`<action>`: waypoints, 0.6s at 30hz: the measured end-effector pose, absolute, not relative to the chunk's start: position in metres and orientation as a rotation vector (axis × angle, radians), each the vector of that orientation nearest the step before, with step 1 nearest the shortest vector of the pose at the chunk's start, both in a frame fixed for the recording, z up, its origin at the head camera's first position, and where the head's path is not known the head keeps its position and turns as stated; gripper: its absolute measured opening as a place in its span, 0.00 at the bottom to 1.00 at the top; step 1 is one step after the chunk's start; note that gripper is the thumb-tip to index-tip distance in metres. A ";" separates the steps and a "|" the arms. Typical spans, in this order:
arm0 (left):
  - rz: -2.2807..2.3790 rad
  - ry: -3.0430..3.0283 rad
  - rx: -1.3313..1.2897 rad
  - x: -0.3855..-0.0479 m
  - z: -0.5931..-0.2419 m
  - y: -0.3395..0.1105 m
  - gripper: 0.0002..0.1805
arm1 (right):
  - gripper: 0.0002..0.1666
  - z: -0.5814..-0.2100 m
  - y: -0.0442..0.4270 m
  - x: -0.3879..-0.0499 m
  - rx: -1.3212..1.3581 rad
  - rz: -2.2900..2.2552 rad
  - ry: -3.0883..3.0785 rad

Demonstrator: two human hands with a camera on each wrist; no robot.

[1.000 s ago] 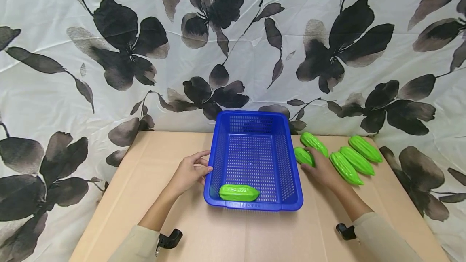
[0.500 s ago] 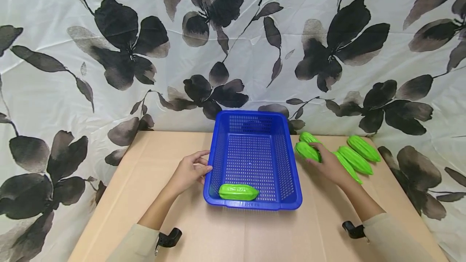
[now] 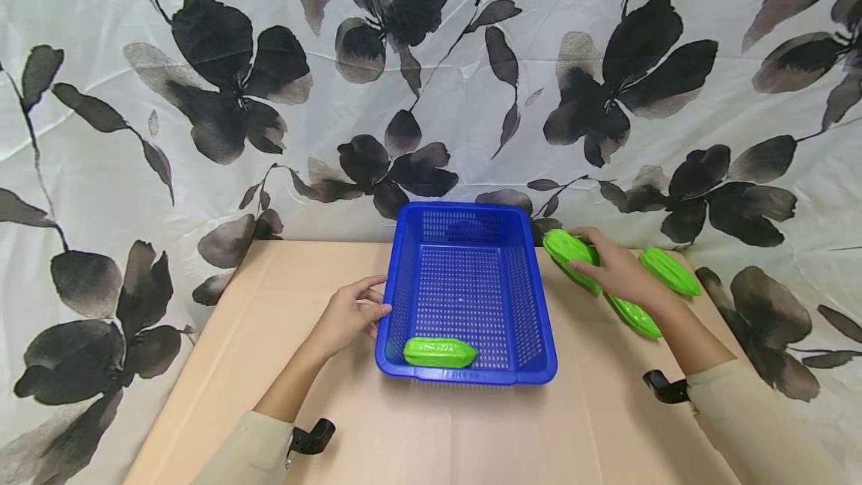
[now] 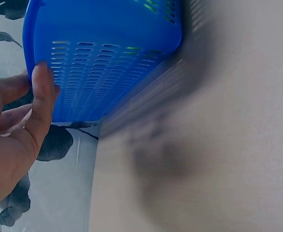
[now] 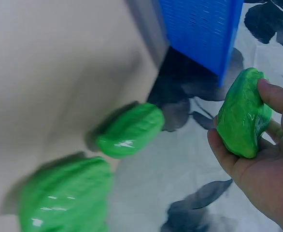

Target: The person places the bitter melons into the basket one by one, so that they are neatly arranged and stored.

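My left hand [image 3: 346,316] holds the left rim of a blue perforated plastic basket [image 3: 539,320]; in the left wrist view its fingers [image 4: 42,92] lie against the outer wall below the rim. One bright green, ridged bitter melon [image 3: 440,352] lies inside, along the near end. Right of the basket, my right hand [image 3: 616,272] grips another green bitter melon [image 3: 566,245], held up off the table in the right wrist view, thumb on one side and fingers on the other. More bitter melons [image 3: 670,270] lie beneath and beside that hand, partly hidden by it.
The light wooden-looking table [image 3: 485,432] carries the basket and the loose melons, which sit near its back right corner. Behind it hangs a white cloth [image 3: 498,133] with dark flower prints. Each wrist wears a small black camera [image 3: 313,436].
My right hand has picked up a bitter melon from beside the basket and moved it up and slightly away toward the back. The left hand and basket have stayed nearly in place.
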State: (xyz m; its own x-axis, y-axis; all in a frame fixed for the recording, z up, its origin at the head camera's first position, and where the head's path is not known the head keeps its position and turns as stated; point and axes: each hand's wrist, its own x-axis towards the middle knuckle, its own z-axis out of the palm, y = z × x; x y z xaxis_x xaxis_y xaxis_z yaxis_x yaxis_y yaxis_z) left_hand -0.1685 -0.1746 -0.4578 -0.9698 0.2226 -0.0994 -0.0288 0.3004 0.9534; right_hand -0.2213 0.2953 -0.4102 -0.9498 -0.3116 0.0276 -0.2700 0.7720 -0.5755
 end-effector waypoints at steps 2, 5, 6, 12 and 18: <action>1.734 2.350 0.182 -0.168 -0.457 -0.175 0.32 | 0.36 -0.400 0.291 -0.226 -0.494 -0.904 2.887; 1.744 2.342 0.181 -0.169 -0.457 -0.175 0.32 | 0.36 -0.387 0.283 -0.232 -0.525 -0.865 2.880; 1.746 2.339 0.180 -0.169 -0.457 -0.176 0.32 | 0.36 -0.384 0.280 -0.235 -0.533 -0.857 2.871; 1.759 2.319 0.177 -0.169 -0.458 -0.177 0.33 | 0.36 -0.371 0.258 -0.248 -0.628 -0.800 2.803; 1.753 2.324 0.194 -0.170 -0.459 -0.178 0.32 | 0.35 -0.360 0.232 -0.256 -0.696 -0.755 2.739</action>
